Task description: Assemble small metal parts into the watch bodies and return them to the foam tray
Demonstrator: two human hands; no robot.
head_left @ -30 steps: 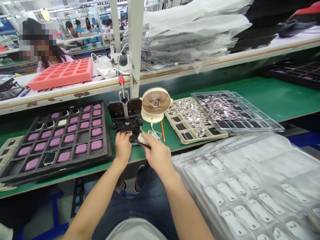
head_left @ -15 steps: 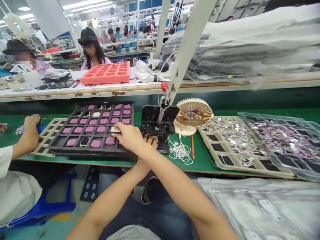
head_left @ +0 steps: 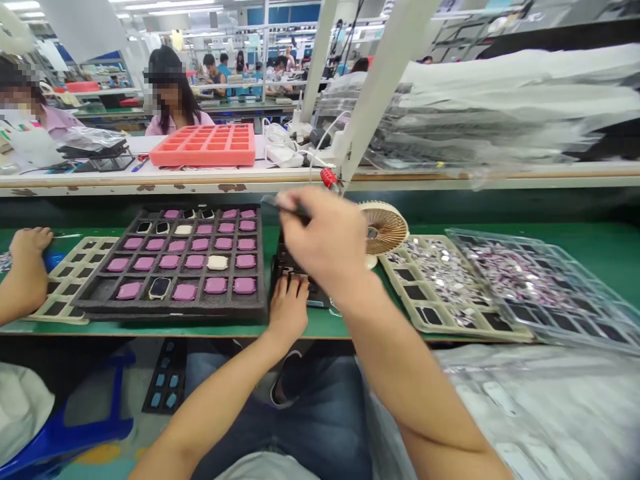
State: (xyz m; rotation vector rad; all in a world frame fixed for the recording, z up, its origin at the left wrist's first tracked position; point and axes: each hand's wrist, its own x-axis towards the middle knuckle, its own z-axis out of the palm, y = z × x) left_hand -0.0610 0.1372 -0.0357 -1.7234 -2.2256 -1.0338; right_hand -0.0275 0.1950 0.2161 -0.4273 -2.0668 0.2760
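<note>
My left hand [head_left: 289,308] rests with fingers stretched on the base of a black press fixture [head_left: 293,267] at the bench edge. My right hand [head_left: 325,241] is raised in front of that fixture, closed on dark tweezers [head_left: 287,205] that point left; the hand is motion-blurred and hides most of the fixture, whose red-knobbed lever [head_left: 329,178] shows above it. To the left lies a black foam tray [head_left: 173,260] with purple parts, a few dark-faced parts and a white part [head_left: 217,262] in its cells.
A small beige fan [head_left: 387,229] stands right of the fixture. Beige tray [head_left: 440,293] and clear tray [head_left: 525,280] hold small shiny pieces. Plastic sheets [head_left: 525,407] lie at lower right. A neighbour's hand [head_left: 27,247] rests at far left. A red tray [head_left: 205,145] sits on the shelf.
My right hand carried a white part on the tweezers to the black foam tray, left it in a cell, then lifted back toward the fixture. My left hand stayed on the fixture base.
</note>
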